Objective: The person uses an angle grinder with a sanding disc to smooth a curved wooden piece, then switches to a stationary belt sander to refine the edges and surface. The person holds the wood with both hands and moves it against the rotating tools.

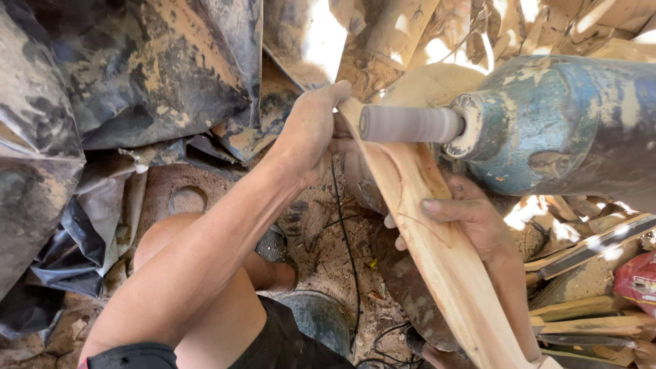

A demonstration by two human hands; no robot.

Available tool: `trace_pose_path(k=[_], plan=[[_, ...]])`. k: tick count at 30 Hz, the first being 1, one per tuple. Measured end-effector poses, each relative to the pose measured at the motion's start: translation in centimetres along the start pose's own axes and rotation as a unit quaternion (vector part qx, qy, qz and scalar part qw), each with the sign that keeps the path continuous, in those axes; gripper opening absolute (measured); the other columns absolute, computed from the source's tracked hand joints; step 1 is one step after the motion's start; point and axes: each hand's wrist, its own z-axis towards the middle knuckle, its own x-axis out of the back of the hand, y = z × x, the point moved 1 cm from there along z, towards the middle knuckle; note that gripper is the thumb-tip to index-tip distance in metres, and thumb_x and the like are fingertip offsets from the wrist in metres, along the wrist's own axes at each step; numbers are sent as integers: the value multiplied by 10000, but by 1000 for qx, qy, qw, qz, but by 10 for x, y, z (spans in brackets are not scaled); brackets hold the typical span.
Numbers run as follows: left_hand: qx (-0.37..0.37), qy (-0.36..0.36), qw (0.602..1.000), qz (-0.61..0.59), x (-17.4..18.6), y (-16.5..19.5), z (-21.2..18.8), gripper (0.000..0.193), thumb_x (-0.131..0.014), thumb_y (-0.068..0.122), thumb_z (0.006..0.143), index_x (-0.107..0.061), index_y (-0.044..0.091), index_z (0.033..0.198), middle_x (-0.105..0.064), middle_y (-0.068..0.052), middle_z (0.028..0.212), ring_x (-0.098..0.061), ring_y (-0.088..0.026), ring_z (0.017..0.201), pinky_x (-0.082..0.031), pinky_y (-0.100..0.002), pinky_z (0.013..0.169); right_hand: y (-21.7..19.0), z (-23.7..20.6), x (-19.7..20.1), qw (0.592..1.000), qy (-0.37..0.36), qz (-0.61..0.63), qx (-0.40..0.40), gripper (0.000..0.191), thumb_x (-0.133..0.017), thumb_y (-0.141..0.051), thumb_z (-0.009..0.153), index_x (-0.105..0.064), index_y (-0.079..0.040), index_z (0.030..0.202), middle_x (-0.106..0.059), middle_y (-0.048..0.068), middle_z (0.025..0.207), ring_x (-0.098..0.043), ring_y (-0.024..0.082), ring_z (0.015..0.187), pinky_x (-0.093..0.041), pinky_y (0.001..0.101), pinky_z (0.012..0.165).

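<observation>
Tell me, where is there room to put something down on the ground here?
The best bare patch is the dusty ground with the round dent, between the tarps and the knee. A thin strip of dirt runs beside the black cord. Wood scraps crowd the right; both hands, plank and sander fill the middle.

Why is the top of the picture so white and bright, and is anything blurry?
In the head view, sunlight pours through gaps at the top and glares white, washing out detail there; the left hand, right hand, wooden piece and sanding drum look sharp; the dark sheets on the left sit in shade.
</observation>
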Motion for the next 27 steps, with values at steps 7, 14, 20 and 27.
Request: trace_pose_path(k=[7,14,20,27], plan=[[3,19,999,-37,16,1,-6,383,-373,246,1041,-633,-25,966,-735,-140,765,-713,-175,621,-605,-282,572,-5,2,-26,999,-2,-33,-30,663,-752,-64,749,-523,103,1348,-720,286,987,-763,363,819,-668,516,692],[-14,16,999,-46,31,4,-15,356,-400,235,1037,-615,-47,1020,-748,-168,796,-743,-190,660,-632,-276,619,-5,4,-41,998,-15,-46,-38,648,-750,-55,758,-529,110,1344,-722,307,972,-753,395,790,-661,507,693],[3,44,998,-37,23,1,-11,396,-384,273,1045,-629,-35,1003,-718,-147,794,-695,-177,664,-574,-289,599,-7,2,-39,999,-5,-49,-21,670,-743,-53,756,-511,101,1366,-697,280,1025,-760,381,879,-668,535,695],[-15,5,1000,-18,9,-7,-2,354,-375,246,1054,-598,-16,969,-690,-137,807,-672,-171,675,-605,-284,627,-8,-4,-20,998,39,-47,-14,693,-734,-55,732,-495,106,1362,-701,301,1020,-772,404,869,-671,547,669]])
